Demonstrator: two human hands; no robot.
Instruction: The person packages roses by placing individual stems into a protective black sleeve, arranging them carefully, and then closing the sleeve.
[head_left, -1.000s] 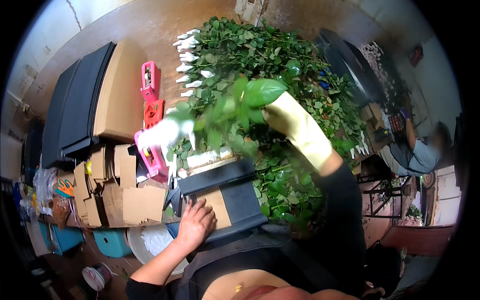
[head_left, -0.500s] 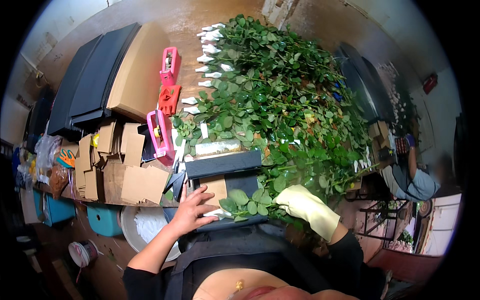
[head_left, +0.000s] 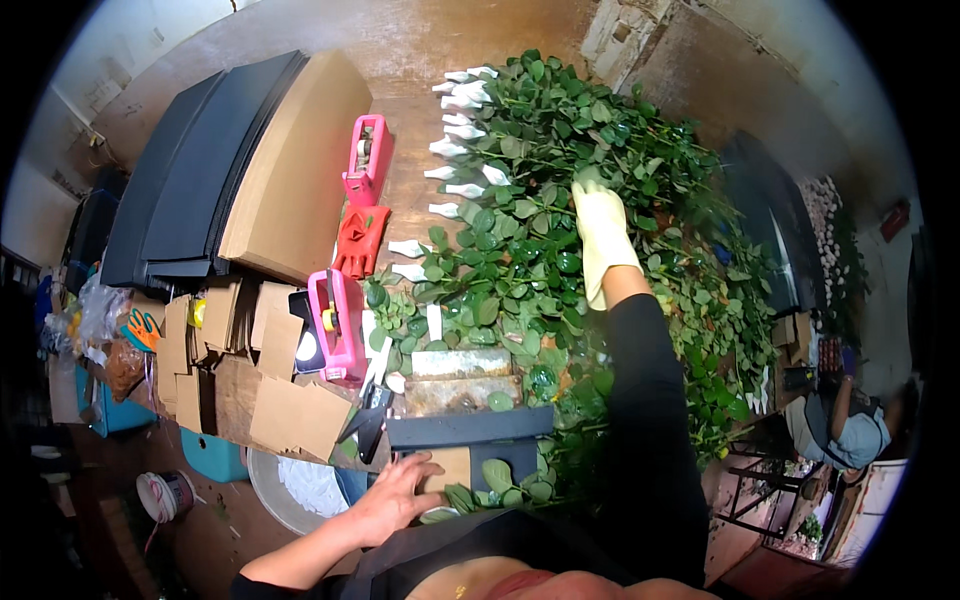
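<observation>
My bare left hand (head_left: 398,497) lies with its fingers stretched over a brown cardboard piece (head_left: 455,466) on a black corrugated sheet (head_left: 470,428). Beside its fingertips a leafy stem (head_left: 505,485) rests on the sheet, and a white-sleeved flower head (head_left: 438,514) shows partly under the hand. My right hand (head_left: 604,235), in a pale yellow glove, reaches far forward over the heap of leafy stems (head_left: 540,205). Its fingers point away from me into the leaves, their tips partly hidden; no stem shows in them. White-sleeved flower heads (head_left: 450,148) line the heap's left side.
Pink tape dispensers (head_left: 338,325) stand left of the stems, with a red glove (head_left: 360,240) between them. Black-handled scissors (head_left: 372,425) lie nearer me. Cardboard pieces (head_left: 297,415) and stacked black sheets (head_left: 205,170) fill the left. Another person (head_left: 840,425) works at far right.
My right hand has let go of the leafy stem on the sheet and moved forward over the heap. My left hand stays on the cardboard. The view has shifted.
</observation>
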